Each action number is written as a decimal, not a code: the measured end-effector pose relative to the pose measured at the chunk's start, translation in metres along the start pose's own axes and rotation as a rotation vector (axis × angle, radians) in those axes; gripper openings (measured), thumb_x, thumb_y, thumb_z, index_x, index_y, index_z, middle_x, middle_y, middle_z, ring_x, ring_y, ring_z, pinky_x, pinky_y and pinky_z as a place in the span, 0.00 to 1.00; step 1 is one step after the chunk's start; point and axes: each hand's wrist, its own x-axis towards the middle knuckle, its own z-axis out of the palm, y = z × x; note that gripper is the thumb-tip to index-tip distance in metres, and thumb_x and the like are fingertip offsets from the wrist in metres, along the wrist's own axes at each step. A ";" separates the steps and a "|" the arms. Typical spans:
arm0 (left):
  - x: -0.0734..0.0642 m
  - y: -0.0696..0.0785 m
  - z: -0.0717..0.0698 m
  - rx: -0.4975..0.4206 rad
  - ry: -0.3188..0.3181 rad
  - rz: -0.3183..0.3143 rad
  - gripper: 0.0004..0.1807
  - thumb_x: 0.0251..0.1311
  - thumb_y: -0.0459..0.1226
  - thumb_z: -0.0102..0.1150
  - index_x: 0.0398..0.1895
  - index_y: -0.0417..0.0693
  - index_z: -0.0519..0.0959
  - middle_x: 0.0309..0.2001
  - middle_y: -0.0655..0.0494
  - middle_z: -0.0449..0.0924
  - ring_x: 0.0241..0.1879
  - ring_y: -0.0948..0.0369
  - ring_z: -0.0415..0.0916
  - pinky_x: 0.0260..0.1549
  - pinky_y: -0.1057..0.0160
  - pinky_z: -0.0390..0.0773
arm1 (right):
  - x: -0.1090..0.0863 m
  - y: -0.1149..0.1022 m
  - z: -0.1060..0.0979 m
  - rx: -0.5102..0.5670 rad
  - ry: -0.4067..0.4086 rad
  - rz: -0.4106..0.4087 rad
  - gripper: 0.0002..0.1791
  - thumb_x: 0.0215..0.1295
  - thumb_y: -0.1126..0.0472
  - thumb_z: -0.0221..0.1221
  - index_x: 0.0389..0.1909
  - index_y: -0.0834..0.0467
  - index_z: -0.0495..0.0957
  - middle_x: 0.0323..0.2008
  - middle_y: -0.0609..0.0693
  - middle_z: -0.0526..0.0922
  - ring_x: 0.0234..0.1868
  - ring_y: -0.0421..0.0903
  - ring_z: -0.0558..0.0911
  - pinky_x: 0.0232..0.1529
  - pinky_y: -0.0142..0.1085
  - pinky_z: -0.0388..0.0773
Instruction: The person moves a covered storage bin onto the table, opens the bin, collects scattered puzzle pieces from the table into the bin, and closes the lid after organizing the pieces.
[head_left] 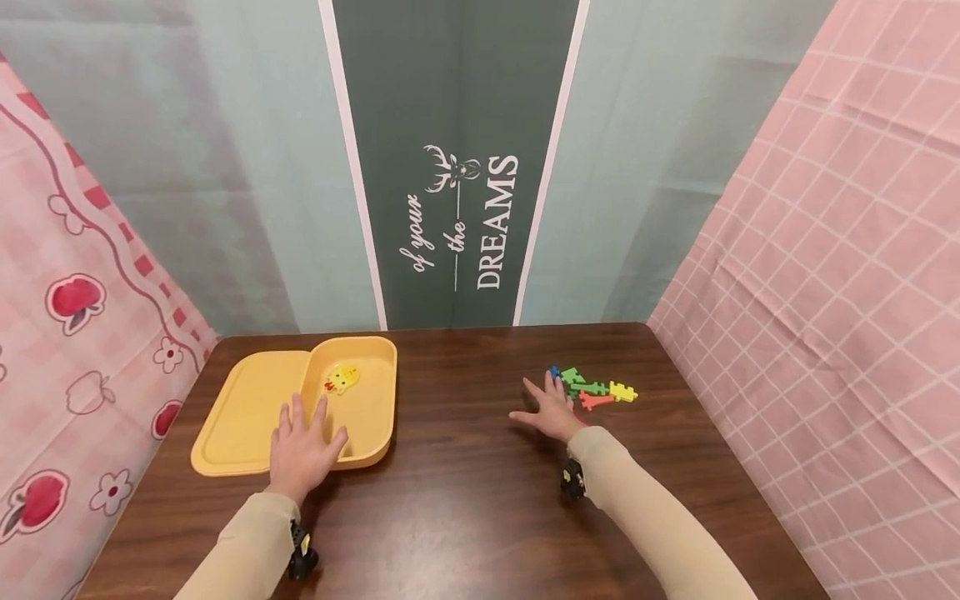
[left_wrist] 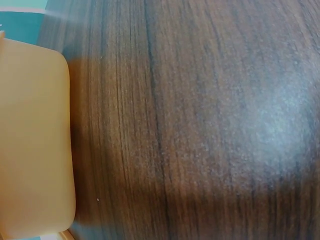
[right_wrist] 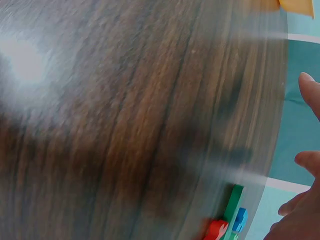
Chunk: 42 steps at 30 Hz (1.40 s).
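My left hand (head_left: 302, 450), fingers spread, hovers at the near end of a yellow box (head_left: 371, 417) in the head view. Inside the box, beyond the fingertips, lies a small yellow chick-shaped piece (head_left: 342, 379) with a red beak. My right hand (head_left: 553, 414) has its fingers apart and holds nothing; it overlaps the left side of a small pile of toy pieces. Among these are a green piece (head_left: 590, 388), a yellow piece (head_left: 622, 392), an orange-red piece (head_left: 597, 402) and a blue piece (head_left: 554, 372). The left wrist view shows the box's outer wall (left_wrist: 35, 140) but no hand.
A flat yellow lid (head_left: 251, 412) lies against the left side of the box. Everything rests on a dark brown wooden table (head_left: 457, 500). Curtains hang behind the table, with a pink patterned cloth (head_left: 112, 350) on the left and a pink checked cloth (head_left: 840, 275) on the right.
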 end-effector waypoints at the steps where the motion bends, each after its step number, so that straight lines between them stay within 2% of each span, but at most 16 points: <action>1: 0.000 0.000 0.000 0.002 -0.001 0.001 0.38 0.63 0.53 0.46 0.68 0.37 0.56 0.68 0.24 0.37 0.64 0.29 0.36 0.54 0.29 0.46 | -0.001 0.002 -0.001 0.001 0.003 0.003 0.46 0.56 0.40 0.61 0.71 0.55 0.55 0.71 0.68 0.34 0.69 0.66 0.33 0.59 0.68 0.37; 7: 0.001 0.002 -0.001 0.009 0.000 -0.004 0.38 0.63 0.53 0.46 0.68 0.37 0.57 0.68 0.24 0.37 0.64 0.29 0.37 0.54 0.29 0.47 | 0.001 0.018 -0.002 0.015 0.072 -0.003 0.46 0.55 0.39 0.61 0.70 0.55 0.56 0.70 0.69 0.34 0.69 0.68 0.34 0.58 0.69 0.38; 12: 0.002 0.003 -0.001 0.007 -0.003 -0.007 0.38 0.63 0.53 0.46 0.68 0.36 0.57 0.68 0.24 0.37 0.64 0.29 0.37 0.54 0.30 0.47 | -0.002 0.027 -0.006 0.000 0.097 0.016 0.46 0.55 0.39 0.61 0.70 0.57 0.57 0.70 0.70 0.34 0.69 0.68 0.34 0.58 0.69 0.39; 30: -0.005 0.008 0.004 0.004 0.013 -0.023 0.38 0.62 0.53 0.46 0.68 0.37 0.57 0.68 0.25 0.37 0.65 0.30 0.38 0.55 0.32 0.49 | -0.014 0.060 -0.012 -0.016 0.093 0.103 0.50 0.54 0.37 0.60 0.71 0.59 0.54 0.69 0.72 0.30 0.67 0.71 0.31 0.54 0.73 0.37; 42: -0.011 0.011 0.004 -0.007 0.002 -0.034 0.38 0.63 0.53 0.45 0.69 0.37 0.56 0.68 0.25 0.36 0.65 0.30 0.38 0.55 0.32 0.49 | -0.021 0.067 -0.017 0.007 0.104 0.167 0.50 0.55 0.39 0.60 0.70 0.63 0.53 0.68 0.73 0.29 0.67 0.71 0.29 0.56 0.70 0.34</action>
